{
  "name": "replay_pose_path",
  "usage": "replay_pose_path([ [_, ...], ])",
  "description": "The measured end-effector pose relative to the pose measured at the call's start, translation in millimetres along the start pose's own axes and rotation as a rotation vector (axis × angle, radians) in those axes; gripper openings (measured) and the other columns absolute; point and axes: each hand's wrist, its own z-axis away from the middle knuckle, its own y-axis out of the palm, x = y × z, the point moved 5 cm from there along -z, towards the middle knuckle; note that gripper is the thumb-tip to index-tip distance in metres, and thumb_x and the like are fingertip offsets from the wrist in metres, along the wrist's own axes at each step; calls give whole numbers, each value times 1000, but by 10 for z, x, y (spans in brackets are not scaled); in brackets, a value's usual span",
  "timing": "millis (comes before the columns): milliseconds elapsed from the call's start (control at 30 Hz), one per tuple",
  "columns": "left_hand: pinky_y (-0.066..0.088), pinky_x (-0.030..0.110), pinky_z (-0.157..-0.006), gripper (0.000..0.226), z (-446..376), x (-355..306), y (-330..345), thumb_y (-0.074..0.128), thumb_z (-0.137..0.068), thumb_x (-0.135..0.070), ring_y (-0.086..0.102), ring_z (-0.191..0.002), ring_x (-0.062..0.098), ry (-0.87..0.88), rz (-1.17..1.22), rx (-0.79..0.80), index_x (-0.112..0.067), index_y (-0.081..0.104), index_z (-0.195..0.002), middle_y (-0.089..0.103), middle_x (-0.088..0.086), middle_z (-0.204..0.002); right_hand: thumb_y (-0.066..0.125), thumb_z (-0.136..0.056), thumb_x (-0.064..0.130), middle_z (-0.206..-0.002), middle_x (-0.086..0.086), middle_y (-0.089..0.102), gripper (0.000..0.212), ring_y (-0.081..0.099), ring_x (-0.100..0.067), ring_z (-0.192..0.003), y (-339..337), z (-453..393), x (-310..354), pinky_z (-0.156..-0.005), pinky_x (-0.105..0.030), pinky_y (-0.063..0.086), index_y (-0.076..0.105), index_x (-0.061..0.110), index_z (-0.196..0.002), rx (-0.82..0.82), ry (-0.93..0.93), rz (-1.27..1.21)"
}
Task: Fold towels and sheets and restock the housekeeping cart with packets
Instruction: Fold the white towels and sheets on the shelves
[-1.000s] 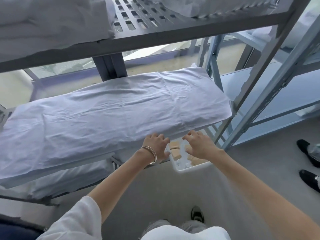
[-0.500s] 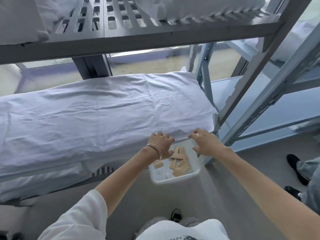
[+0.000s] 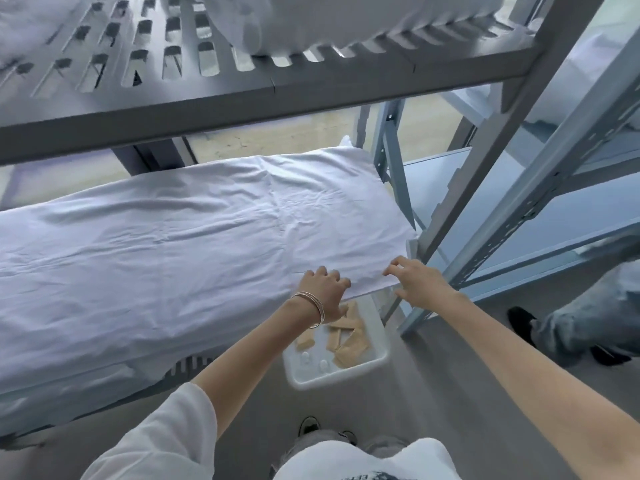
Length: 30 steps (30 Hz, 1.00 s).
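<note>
Left hand: the left hand (image 3: 323,292) lies knuckles up on the near edge of the sheet (image 3: 194,244), fingers curled over that edge and gripping the cloth; thin bangles (image 3: 313,303) circle the wrist
Right hand: the right hand (image 3: 417,280) is just right of the left, at the sheet's near right corner; thumb and forefinger pinch the hem, the other fingers bent below it
Sheet: white, creased, spread flat along the middle shelf of the cart (image 3: 311,98); it covers the shelf from the left edge of view to the right uprights, its near edge hanging slightly over the front
Tray: a white plastic tray (image 3: 374,365) sits below the sheet's near right corner, partly hidden under the hands; what it rests on cannot be told
Packets: tan packets (image 3: 348,344) lie loose in the tray, overlapping, with small clear round items near its front wall
Upper shelf: slotted grey deck, white folded linen (image 3: 329,19) resting on it
Lower shelf: more white linen at near left, under the sheet
Surroundings: grey floor; a second person's leg and dark shoe (image 3: 519,320) at right, beside a pale blue rack (image 3: 540,188)
</note>
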Motion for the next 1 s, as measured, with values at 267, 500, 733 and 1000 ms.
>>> replay_pose_path([
  [267,33,37,-99,51,-375,-99,30,48,-91,-43,39,-125,28,6,-9,48,-23,39,-138,43,5,-138,50,-93,9,-138,7,38,39,51,-25,-108,188,-292,-436,-70,-30,43,47,21,-130,61,5,-2],
  [500,35,38,-98,51,-646,-212,89,47,-92,-40,39,-125,28,-134,38,87,-22,37,-138,43,6,-137,46,-87,-8,-145,5,32,59,56,-30,-110,520,-725,-934,-76,-36,53,41,23,-137,175,-78,36],
  [733,34,37,-97,49,-815,-508,151,46,-93,-37,38,-125,28,-269,145,107,-22,36,-138,43,5,-137,47,-84,-15,-153,-1,21,69,49,-32,-121,697,-976,-1167,-84,-36,52,35,19,-143,171,-226,28],
  [1000,32,37,-101,50,-785,-558,218,45,-93,-39,39,-126,28,-398,170,125,-21,36,-139,43,6,-137,44,-81,-16,-148,-12,23,78,56,-37,-101,574,-1232,-1103,-61,-36,43,22,20,-146,77,-230,123],
])
